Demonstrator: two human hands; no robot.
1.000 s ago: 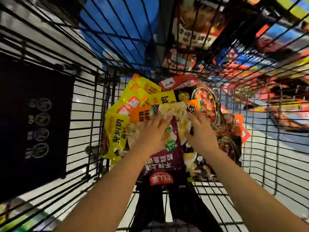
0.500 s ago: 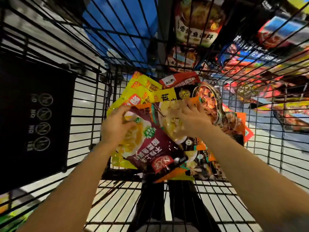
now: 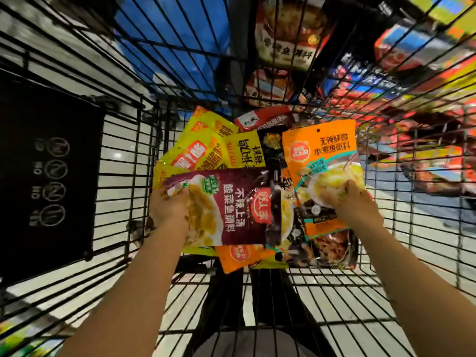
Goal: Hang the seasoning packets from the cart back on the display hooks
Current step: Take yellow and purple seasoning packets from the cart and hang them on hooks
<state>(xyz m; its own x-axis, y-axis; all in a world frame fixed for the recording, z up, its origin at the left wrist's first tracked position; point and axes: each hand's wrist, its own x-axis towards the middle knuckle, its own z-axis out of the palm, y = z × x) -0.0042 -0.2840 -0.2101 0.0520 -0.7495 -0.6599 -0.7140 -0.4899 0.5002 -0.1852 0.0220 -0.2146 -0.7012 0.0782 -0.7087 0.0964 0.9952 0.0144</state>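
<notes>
I'm leaning over the cart (image 3: 123, 155), where the packet pile (image 3: 206, 153) is lying. My left hand (image 3: 168, 210) is gripping the maroon packet (image 3: 239, 207), my right hand (image 3: 353, 207) the orange packet (image 3: 322, 161), both now lifted clear, ready for the hooks.

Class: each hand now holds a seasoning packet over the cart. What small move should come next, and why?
Probably lift the orange plastic packet clear of the black wire cart: the right hand grips its lower part, its hang hole faces away, and the left hand already holds the maroon plastic packet.
</notes>
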